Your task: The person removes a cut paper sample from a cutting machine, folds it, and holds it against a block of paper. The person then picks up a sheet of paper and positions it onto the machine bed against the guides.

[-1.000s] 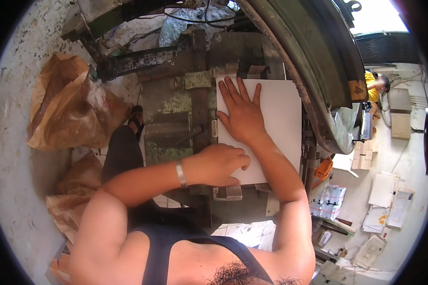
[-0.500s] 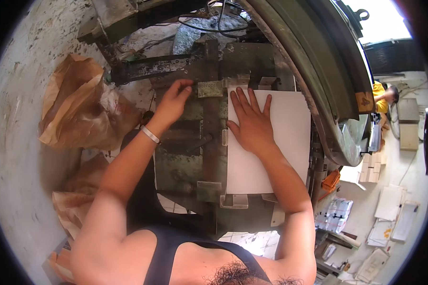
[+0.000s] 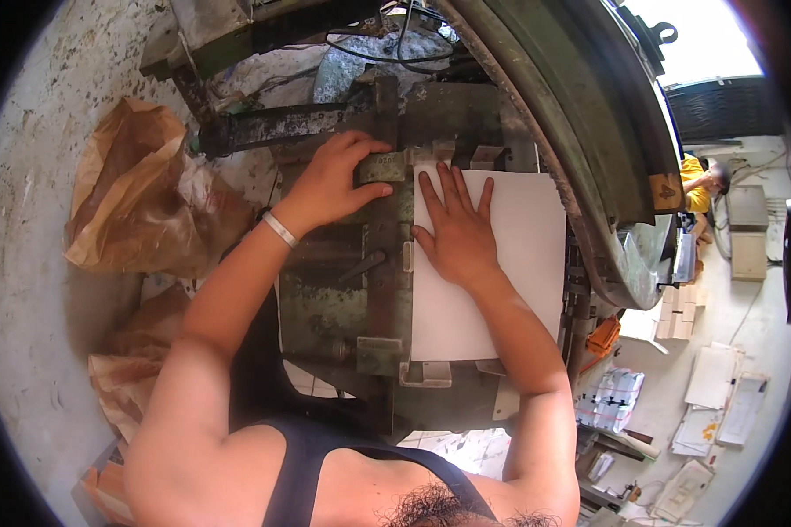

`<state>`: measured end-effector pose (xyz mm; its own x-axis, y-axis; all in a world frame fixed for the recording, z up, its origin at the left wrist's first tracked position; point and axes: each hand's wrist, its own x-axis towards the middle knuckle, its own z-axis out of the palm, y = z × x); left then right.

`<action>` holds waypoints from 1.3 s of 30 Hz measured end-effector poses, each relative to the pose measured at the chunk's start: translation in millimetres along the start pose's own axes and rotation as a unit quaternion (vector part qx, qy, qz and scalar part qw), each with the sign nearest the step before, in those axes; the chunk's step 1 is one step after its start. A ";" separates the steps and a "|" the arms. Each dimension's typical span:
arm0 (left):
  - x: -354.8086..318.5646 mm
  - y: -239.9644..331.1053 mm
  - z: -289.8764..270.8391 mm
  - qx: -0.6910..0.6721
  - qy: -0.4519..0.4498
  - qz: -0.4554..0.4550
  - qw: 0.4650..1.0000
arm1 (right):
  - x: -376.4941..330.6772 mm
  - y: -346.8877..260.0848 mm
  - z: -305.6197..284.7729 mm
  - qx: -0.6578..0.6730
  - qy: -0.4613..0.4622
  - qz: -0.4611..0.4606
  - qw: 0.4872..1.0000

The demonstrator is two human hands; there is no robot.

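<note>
A stack or sheet of white paper lies on the bed of a worn green machine. My right hand rests flat on its upper left part, fingers spread. My left hand reaches over the left side of the bed, thumb and forefinger apart on either side of a small green metal block. I cannot tell whether the fingertips touch it. Metal stops stand along the paper's near edge, and another bracket is at its far edge.
A large curved green machine part rises on the right, close to the paper. Crumpled brown paper lies at the left by the wall. Farther right are an orange object, stacked bundles and a person in yellow.
My left hand has moved right and opened wider around the green block. My right hand stays flat on the paper. The whole view has shifted slightly left.
</note>
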<state>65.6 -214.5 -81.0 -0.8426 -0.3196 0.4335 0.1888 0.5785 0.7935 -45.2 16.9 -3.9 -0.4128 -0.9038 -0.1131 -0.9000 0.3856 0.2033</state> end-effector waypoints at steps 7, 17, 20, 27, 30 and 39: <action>5.1 1.6 -0.4 -0.015 -0.027 -0.006 1.000 | -0.2 0.7 -1.6 0.002 0.016 -0.004 1.000; 2.9 -3.1 4.1 -0.019 -0.017 0.013 1.000 | -1.1 -1.2 -0.9 0.007 0.024 0.005 1.000; 2.6 -1.5 3.1 -0.022 -0.016 0.016 1.000 | -0.8 -2.4 -3.1 0.007 0.030 0.005 1.000; 1.4 0.8 2.3 -0.021 -0.034 -0.002 0.999 | -1.1 -2.5 -2.8 0.009 0.029 0.005 1.000; -0.6 0.4 4.3 -0.023 -0.026 0.008 0.999 | -0.9 -1.9 -2.0 0.003 0.032 0.003 0.999; 1.0 0.5 5.0 -0.031 -0.023 0.020 0.999 | -1.3 -0.1 -0.8 0.001 0.030 0.000 1.000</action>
<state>62.3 -210.8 -82.3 -0.8555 -0.2611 0.4472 0.2532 0.5424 0.8010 -44.4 17.9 -3.0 -0.4042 -0.9130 -0.0545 -0.9001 0.3865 0.2012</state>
